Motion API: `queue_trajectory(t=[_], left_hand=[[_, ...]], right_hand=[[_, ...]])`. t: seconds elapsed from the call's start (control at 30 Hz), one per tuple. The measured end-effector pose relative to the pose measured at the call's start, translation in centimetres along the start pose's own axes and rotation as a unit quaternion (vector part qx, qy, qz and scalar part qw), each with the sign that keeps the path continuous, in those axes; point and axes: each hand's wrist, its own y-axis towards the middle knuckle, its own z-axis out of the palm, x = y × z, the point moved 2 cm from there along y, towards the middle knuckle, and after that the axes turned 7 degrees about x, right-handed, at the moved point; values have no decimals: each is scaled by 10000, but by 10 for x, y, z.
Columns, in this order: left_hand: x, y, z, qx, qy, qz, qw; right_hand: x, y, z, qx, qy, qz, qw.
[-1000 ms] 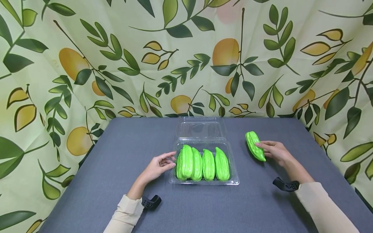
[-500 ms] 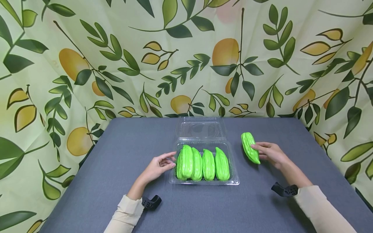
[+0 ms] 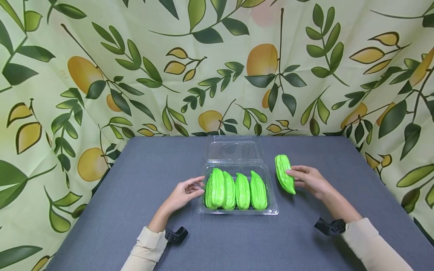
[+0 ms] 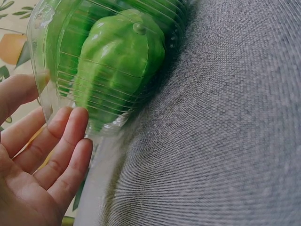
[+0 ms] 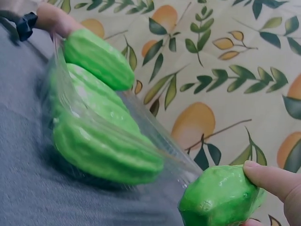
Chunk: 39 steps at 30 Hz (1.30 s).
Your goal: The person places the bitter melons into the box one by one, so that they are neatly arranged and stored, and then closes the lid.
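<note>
In the head view a clear plastic clamshell box [image 3: 237, 212] lies with its lid raised at the back. Several bright green bitter melons [image 3: 242, 192] stand side by side in it, one stacked over others at the left. My right hand [image 3: 312, 180] pinches another bitter melon [image 3: 285, 174] by its side, just right of the box and held above the table. At the box's left side, my left hand [image 3: 186, 194] has loosely bent fingers. In the left wrist view its fingertips [image 4: 77, 117] touch the clear wall, with a bitter melon [image 4: 120, 61] behind it.
The lid [image 3: 234, 148] leans back towards the patterned cloth [image 3: 152, 94] that hangs behind and around the table. A grey cloth [image 3: 223, 241] covers the table. Each wrist wears a black camera mount [image 3: 176, 235].
My right hand has moved left with its bitter melon, closer to the box's right side. The left hand and the box stay where they were.
</note>
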Motion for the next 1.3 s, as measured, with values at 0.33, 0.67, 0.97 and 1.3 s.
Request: queue_trajectory(t=[0.33, 0.67, 0.97, 1.3], left_hand=[[2, 0, 0, -14, 4, -25, 10000], [1, 0, 0, -22, 41, 5, 10000], [-1, 1, 1, -1, 6, -5, 10000], [0, 1, 1, -26, 11, -28, 10000]], right_hand=[[10, -5, 13, 76, -48, -71, 9999], [18, -9, 24, 229, -115, -158, 9995], [25, -11, 33, 287, 12, -287, 9992], [28, -9, 41, 281, 11, -461, 9985]])
